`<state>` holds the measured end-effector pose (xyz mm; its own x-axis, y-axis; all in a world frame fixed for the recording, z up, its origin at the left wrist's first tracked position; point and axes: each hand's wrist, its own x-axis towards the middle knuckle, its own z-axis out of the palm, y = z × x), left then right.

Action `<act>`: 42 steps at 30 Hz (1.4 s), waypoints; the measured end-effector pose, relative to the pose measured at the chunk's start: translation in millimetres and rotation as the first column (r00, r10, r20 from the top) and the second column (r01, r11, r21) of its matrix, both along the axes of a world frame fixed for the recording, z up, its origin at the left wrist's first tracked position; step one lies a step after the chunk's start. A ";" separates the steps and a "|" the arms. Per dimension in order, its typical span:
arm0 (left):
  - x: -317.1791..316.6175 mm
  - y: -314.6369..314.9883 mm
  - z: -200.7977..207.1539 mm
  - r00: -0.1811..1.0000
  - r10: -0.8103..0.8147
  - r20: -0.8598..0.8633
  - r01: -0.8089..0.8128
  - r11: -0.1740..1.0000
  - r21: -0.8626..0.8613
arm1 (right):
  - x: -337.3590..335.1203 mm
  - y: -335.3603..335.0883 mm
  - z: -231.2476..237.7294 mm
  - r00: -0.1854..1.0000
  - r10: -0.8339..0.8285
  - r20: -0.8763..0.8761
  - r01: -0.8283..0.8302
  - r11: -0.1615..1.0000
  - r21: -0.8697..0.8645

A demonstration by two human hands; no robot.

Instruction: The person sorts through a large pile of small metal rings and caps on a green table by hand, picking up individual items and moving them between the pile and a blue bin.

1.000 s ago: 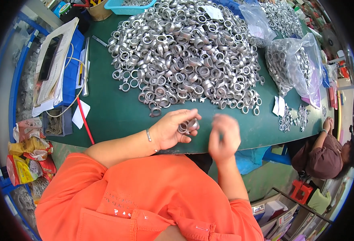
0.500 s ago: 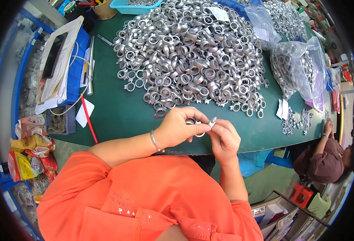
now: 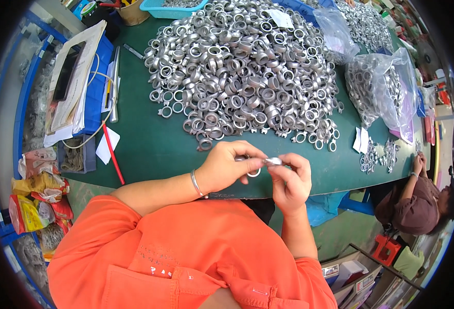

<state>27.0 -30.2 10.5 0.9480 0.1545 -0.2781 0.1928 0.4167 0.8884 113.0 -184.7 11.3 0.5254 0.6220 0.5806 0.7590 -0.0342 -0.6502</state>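
Head view, the only one: looks to me like the handling step, both hands meeting on the near side of the pile [image 3: 247,77]. The left hand [image 3: 229,166] has its fingers [image 3: 248,148] curled narrow around a ring [image 3: 254,173], which pokes out under them. The right hand [image 3: 291,181] is pinching a shiny part [image 3: 273,161] with the left fingertips right up at it; can't tell if they touch. My guess is the next move calls for a light, steady pinch, without letting the ring slip.

Room-wise, a strip of green surface [image 3: 155,149] shows between pile and near edge, and the hands hover pretty close to that edge. Right of the pile there's a bag [image 3: 363,87] and some small parts [image 3: 369,158]; left of it, a red rod [image 3: 113,154]. I'd keep swings short.
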 end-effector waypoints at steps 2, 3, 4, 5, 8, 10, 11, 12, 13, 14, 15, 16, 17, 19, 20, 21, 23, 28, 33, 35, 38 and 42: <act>1.3 1.5 -3.7 0.977 -0.043 -0.207 -0.050 0.904 -0.424 | 0.5 -0.6 7.0 0.989 0.067 0.128 -0.057 0.995 -0.080; -0.5 6.1 -8.2 0.976 -0.108 -0.189 -0.008 0.849 -0.528 | 0.2 4.7 4.6 0.983 0.147 0.110 -0.140 0.988 -0.068; -0.9 6.0 -5.5 0.973 -0.115 -0.198 -0.025 0.806 -0.592 | 0.8 10.3 11.9 0.964 0.253 0.084 -0.249 0.967 -0.048; -3.0 6.4 -8.3 0.972 -0.121 -0.200 -0.016 0.822 -0.570 | 3.1 12.7 10.4 0.946 0.319 0.059 -0.317 0.948 -0.036; -7.6 7.3 -8.2 0.973 -0.062 -0.224 -0.051 0.884 -0.465 | 6.0 24.3 9.5 0.948 0.317 -0.017 -0.318 0.947 -0.054; -10.2 8.4 -9.8 0.981 -0.004 -0.192 -0.072 0.919 -0.387 | 3.4 31.3 13.2 0.964 0.258 -0.054 -0.264 0.953 -0.147; -11.7 9.4 -15.3 0.989 0.019 -0.150 -0.071 0.934 -0.350 | 1.5 34.4 17.4 0.970 0.233 -0.064 -0.242 0.945 -0.222; -13.5 11.1 -17.9 0.993 0.039 -0.107 -0.071 0.947 -0.313 | -0.2 37.2 19.3 0.976 0.207 -0.072 -0.219 0.930 -0.296; -14.7 12.3 -13.8 0.990 0.003 -0.142 -0.049 0.944 -0.325 | -1.6 38.3 17.0 0.977 0.196 -0.082 -0.212 0.911 -0.353; -14.2 12.3 -7.8 0.984 0.012 -0.176 -0.068 0.944 -0.321 | -2.3 38.7 14.2 0.978 0.191 -0.086 -0.208 0.917 -0.339; -12.0 11.1 -1.4 0.978 0.019 -0.209 -0.087 0.945 -0.317 | -2.6 38.7 11.2 0.979 0.184 -0.090 -0.203 0.924 -0.325; -11.5 10.5 1.1 0.970 0.028 -0.243 -0.107 0.943 -0.315 | -3.6 38.1 9.1 0.979 0.178 -0.095 -0.200 0.928 -0.314; -12.6 12.6 -1.4 0.972 0.012 -0.235 -0.101 0.924 -0.368 | -5.2 37.3 7.9 0.971 0.152 -0.183 -0.196 0.947 -0.256; -16.0 11.5 -4.1 0.978 0.074 -0.193 -0.131 0.944 -0.302 | -8.1 34.2 6.8 0.930 0.107 -0.353 -0.167 0.975 -0.145; -16.4 11.2 -2.5 0.980 0.104 -0.168 -0.147 0.952 -0.270 | -8.2 32.1 7.3 0.930 0.063 -0.361 -0.121 0.983 -0.140; -16.8 12.6 1.1 0.984 0.090 -0.154 -0.105 0.991 -0.087 | -8.7 29.7 5.5 0.917 0.049 -0.397 -0.112 0.984 -0.138; -21.1 13.6 -1.6 0.993 0.117 -0.030 -0.113 0.989 0.096 | -10.1 26.1 0.6 0.876 0.055 -0.480 -0.114 0.989 -0.096; -22.1 12.9 3.9 0.972 0.136 0.192 -0.200 0.906 0.374 | -13.8 21.8 -6.6 0.732 0.138 -0.667 -0.120 0.990 0.074; -22.7 14.7 -4.5 0.931 0.066 0.359 -0.289 0.736 0.613 | -11.9 19.7 -9.8 0.708 0.152 -0.690 -0.097 0.988 0.118; -22.9 14.4 -6.1 0.921 0.048 0.387 -0.307 0.700 0.645 | -12.0 19.3 -10.5 0.730 0.139 -0.669 -0.092 0.990 0.105; -22.6 13.9 -2.4 0.926 0.046 0.375 -0.296 0.704 0.645 | -11.2 18.4 -10.6 0.755 0.112 -0.646 -0.078 0.994 0.081; -21.9 13.5 -1.0 0.919 0.037 0.392 -0.306 0.694 0.651 | -10.2 18.0 -9.9 0.807 0.084 -0.585 -0.066 0.996 0.053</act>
<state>5.1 -16.7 9.5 0.8933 0.3422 0.2916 -0.1706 -0.3420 0.9241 102.8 -166.7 1.4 0.7240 0.6616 0.1953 0.2326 0.0323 -0.9720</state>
